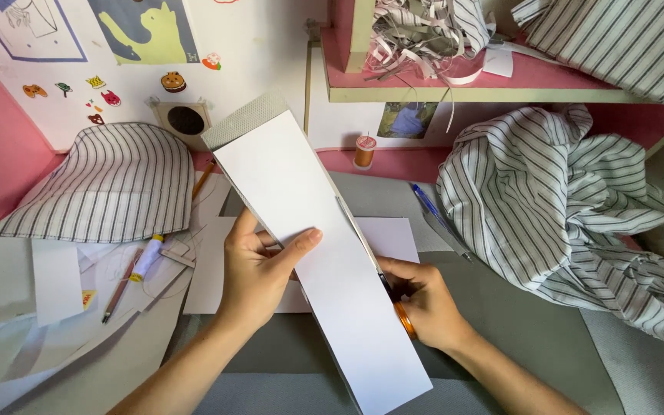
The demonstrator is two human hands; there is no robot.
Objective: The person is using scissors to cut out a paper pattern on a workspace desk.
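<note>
Your left hand [259,269] grips the long white card strip [320,261] at its left edge, thumb lying flat across the face and fingers curled behind. The strip runs from about 11 o'clock, where its grey top end points at the wall, down to 5 o'clock at the bottom of the view.

Your right hand [420,303] is closed around a pair of scissors [390,296] with orange handles, pressed against the strip's right edge. The blades run up that edge toward 12 o'clock.

Judging by where the blades sit, the cut along the right side looks partway done. A thin grey sliver stands off the edge above your hand, and the lower part of the strip looks untouched. How far the cut reaches I cannot tell, since the blades are mostly hidden.

Counted, as far as the view shows:
- one card strip in hand, and one flat white sheet [390,234] under it on the table [516,330]
- one pair of scissors
- one blue pen [432,211] at 2 o'clock from your right hand
- one orange thread spool [364,151] at 12 o'clock by the wall
- one white-and-yellow spool [147,257] and one red pencil [119,292] at 9 o'clock
- two striped cloth pieces on the table: a flat cut panel [113,184] at 10 o'clock and a crumpled heap [562,207] at 3 o'clock
- one heap of paper shreds [424,34] on the shelf at 1 o'clock
</note>
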